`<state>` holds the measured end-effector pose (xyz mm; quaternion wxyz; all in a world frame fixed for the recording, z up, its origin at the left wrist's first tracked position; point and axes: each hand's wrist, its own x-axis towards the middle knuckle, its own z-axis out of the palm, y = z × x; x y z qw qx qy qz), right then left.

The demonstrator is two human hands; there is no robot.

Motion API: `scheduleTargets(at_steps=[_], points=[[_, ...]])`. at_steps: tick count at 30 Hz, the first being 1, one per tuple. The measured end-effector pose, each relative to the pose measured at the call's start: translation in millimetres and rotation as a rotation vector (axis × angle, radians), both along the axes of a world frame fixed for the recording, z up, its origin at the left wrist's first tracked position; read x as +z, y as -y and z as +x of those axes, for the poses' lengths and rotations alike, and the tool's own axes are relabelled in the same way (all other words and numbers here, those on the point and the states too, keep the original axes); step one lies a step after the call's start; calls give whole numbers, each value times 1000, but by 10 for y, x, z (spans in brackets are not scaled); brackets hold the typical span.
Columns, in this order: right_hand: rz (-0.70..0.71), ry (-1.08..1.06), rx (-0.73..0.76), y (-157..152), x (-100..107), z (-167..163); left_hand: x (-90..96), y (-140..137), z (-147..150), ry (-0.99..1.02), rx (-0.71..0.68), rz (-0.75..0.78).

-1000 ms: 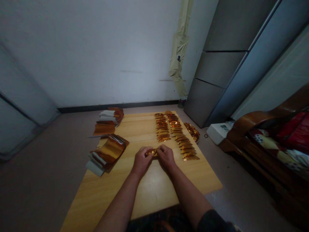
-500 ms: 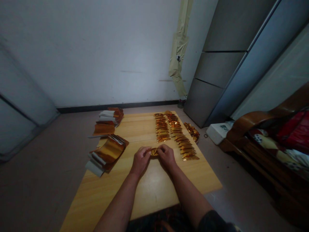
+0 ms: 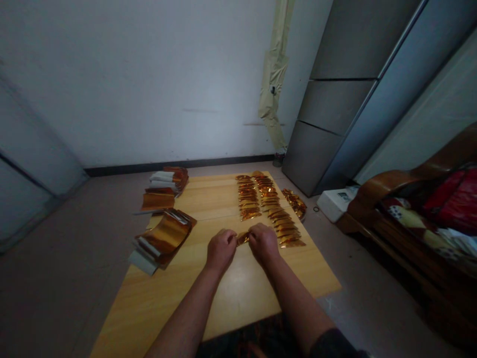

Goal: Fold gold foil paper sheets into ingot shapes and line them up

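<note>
Between my two hands is a small folded piece of gold foil paper [image 3: 243, 238], held just above the wooden table [image 3: 238, 293]. My left hand [image 3: 222, 250] pinches its left end, fingers closed. The right end is gripped by my right hand [image 3: 264, 243], whose curled fingers hide part of it. Beyond my hands, folded gold foil pieces [image 3: 249, 198] stand in overlapping rows, and another row [image 3: 285, 226] runs down the right side. Gold foil sheets [image 3: 167, 236] lie in a loose stack at the left edge.
More foil sheets [image 3: 160, 200] sit at the far left corner. A container of gold pieces [image 3: 295, 203] stands beyond the table's right edge. Past it are a white box [image 3: 331, 205], a grey refrigerator [image 3: 331, 109] and a wooden bench [image 3: 387, 189].
My right hand has turned over the foil piece and shifted slightly right. The piece is now tilted, and less of it shows. My left hand has curled its fingers more.
</note>
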<state>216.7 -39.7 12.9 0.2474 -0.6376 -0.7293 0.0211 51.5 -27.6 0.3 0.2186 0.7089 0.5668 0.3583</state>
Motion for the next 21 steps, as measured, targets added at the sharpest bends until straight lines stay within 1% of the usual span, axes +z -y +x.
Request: scheduleTargets(at_steps=[3, 9, 14, 21], points=[[24, 128, -14, -7, 26, 77, 14, 10, 14, -9, 4, -1], [90, 201, -111, -170, 82, 261, -26, -9, -20, 57, 47, 0], [51, 230, -154, -324, 111, 295, -45, 0, -25, 63, 45, 11], [35, 213, -182, -399, 112, 273, -41, 14, -32, 69, 30, 7]])
